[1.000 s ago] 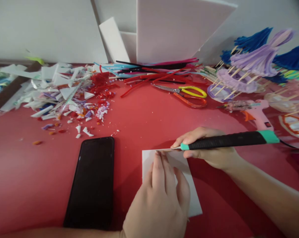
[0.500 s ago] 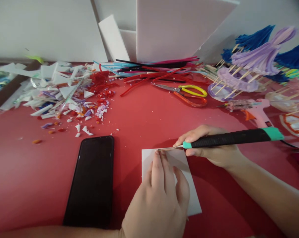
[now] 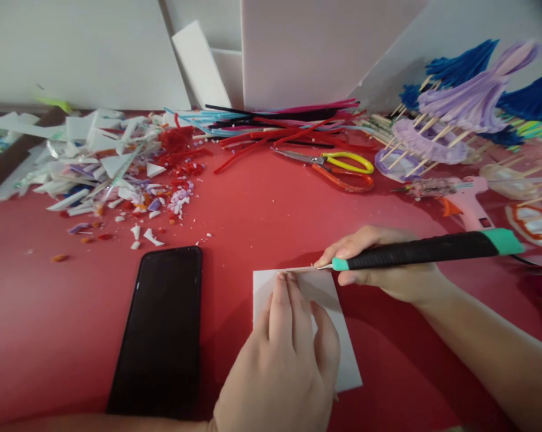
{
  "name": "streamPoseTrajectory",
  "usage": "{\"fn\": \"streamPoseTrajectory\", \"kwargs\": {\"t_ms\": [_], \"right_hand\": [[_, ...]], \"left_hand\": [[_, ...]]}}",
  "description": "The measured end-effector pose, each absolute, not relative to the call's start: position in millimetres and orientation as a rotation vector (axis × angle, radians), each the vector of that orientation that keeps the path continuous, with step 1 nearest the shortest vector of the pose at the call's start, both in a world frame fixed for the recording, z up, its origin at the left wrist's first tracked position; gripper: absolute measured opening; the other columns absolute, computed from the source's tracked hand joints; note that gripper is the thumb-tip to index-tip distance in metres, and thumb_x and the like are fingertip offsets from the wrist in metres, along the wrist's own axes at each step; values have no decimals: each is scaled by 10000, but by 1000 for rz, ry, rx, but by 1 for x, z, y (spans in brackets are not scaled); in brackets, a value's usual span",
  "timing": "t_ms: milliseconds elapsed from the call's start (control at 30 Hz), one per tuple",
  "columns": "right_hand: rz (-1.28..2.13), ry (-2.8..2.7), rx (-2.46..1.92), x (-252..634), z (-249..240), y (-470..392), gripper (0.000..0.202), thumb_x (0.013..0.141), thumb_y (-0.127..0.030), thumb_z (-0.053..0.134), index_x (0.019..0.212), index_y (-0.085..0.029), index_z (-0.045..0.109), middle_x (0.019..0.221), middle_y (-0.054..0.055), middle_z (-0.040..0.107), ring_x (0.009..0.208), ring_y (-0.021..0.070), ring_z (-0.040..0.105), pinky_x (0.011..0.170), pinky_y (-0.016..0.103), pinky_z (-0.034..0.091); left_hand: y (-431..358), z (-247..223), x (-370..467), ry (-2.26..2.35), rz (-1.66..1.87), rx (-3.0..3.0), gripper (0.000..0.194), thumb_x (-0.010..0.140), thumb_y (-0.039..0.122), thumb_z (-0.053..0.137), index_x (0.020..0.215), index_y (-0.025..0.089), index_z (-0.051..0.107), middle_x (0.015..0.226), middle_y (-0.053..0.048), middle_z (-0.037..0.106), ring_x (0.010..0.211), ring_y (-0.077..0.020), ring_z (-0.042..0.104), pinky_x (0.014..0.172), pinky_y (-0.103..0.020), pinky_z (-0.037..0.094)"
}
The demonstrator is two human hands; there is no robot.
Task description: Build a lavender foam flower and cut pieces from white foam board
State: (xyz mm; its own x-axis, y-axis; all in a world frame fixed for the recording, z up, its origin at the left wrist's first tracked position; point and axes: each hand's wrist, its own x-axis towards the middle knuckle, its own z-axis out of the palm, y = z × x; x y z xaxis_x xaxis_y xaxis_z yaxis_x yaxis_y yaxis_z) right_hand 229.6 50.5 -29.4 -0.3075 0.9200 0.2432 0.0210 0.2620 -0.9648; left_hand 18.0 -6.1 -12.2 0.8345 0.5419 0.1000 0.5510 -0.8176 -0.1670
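Observation:
My left hand (image 3: 282,354) lies over a small white foam board piece (image 3: 348,360) on the red table, its fingers stretched out and fingertips pressing near the far edge. A thin, light brown strip (image 3: 303,269) runs along that edge beside the fingertips; I cannot make out exactly what it is. My right hand (image 3: 383,264) is closed on a utility knife (image 3: 424,252) with a black and green handle. The knife lies nearly level, and its tip touches or hovers just at the board's far edge, right of my left fingertips.
A black phone (image 3: 158,330) lies left of the board. Foam scraps (image 3: 100,168) pile up at the far left. Pipe cleaners (image 3: 289,126), scissors (image 3: 329,162) and a pink glue gun (image 3: 471,198) lie farther back. Purple stick-and-fuzz models (image 3: 433,141) stand at right; white panels (image 3: 316,54) lean behind.
The knife has slid slightly to the right along the board's far edge. My left hand keeps its place on the board. The whole view has shifted a little.

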Motion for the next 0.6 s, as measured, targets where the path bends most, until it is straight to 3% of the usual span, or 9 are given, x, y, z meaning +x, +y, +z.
{"fn": "streamPoseTrajectory", "kwargs": {"t_ms": [600], "right_hand": [[1187, -1639, -917, 238, -27, 51, 283, 669, -88, 788, 873, -249, 676, 885, 10, 762, 803, 184, 733, 706, 285, 610]], "left_hand": [[-6, -11, 19, -884, -93, -2824, 404, 891, 293, 486, 1206, 40, 463, 1214, -264, 610, 1152, -357, 575, 875, -373, 557]]}}
